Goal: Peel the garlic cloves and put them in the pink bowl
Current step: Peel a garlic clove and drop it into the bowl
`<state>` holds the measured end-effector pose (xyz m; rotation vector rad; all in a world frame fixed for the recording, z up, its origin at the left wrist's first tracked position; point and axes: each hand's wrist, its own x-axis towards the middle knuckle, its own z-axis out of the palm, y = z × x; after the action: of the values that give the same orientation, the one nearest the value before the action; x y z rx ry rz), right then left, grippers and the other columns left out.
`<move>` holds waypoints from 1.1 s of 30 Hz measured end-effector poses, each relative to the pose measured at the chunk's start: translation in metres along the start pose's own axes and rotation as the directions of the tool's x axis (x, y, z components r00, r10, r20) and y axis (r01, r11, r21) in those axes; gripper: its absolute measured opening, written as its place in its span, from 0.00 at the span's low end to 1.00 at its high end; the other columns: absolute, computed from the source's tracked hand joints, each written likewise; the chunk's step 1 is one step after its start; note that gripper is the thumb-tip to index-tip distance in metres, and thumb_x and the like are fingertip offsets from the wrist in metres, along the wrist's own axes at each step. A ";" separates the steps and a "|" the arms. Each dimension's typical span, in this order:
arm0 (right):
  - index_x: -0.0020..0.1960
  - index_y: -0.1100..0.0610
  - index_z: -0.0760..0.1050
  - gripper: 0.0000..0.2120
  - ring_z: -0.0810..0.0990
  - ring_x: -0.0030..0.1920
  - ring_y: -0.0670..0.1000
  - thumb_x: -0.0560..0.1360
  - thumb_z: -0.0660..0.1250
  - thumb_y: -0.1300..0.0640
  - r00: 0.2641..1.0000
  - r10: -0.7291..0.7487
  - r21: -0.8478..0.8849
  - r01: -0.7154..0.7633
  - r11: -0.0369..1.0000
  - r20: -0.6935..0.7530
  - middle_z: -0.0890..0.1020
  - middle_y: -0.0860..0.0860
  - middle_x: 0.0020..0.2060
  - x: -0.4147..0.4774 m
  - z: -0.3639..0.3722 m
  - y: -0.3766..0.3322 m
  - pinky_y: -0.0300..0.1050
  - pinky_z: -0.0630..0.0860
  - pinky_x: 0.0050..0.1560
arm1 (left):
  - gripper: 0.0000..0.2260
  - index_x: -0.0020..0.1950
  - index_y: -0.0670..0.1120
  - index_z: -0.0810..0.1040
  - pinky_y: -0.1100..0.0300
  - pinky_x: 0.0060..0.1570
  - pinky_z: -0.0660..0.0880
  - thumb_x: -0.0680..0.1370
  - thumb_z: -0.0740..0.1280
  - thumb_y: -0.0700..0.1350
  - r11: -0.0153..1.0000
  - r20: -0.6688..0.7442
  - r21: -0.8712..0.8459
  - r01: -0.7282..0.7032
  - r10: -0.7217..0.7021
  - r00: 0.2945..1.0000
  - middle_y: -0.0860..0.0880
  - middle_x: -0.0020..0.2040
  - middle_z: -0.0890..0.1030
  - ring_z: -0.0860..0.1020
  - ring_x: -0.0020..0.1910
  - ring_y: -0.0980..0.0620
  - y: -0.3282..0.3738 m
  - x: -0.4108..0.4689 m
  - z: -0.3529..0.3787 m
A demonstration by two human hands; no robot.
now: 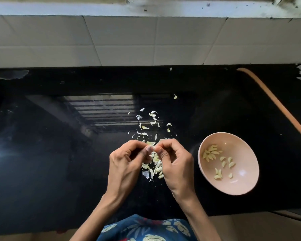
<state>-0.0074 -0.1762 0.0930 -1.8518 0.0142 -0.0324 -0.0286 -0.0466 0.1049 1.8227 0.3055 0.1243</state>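
Over the black counter, my left hand [127, 162] and my right hand [175, 160] meet fingertip to fingertip and pinch a small garlic clove [153, 149] between them; the clove is mostly hidden by my fingers. Under my hands lies a heap of garlic cloves and papery skins [155, 168]. More loose skins [149, 126] are scattered on the counter beyond my hands. The pink bowl [247, 181] stands to the right of my right hand and holds several peeled cloves [210, 153].
The glossy black countertop [59, 153] runs to a white tiled wall [146, 40] at the back. An orange hose [276, 105] crosses the counter's far right. The counter's front edge is near my body, above a patterned blue garment [146, 228].
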 end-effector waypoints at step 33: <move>0.43 0.58 0.80 0.03 0.78 0.36 0.45 0.74 0.72 0.64 0.927 0.270 0.383 -0.356 0.852 0.261 0.82 0.49 0.35 0.005 -0.015 -0.029 0.37 0.76 0.41 | 0.06 0.46 0.41 0.84 0.54 0.45 0.81 0.72 0.75 0.33 0.924 -0.004 0.103 -0.369 0.372 0.928 0.53 0.45 0.84 0.83 0.44 0.52 0.002 0.004 -0.010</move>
<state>-0.0032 -0.1826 0.1252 -1.3864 0.1613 0.3559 -0.0268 -0.0368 0.1088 1.9642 -0.0227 0.4013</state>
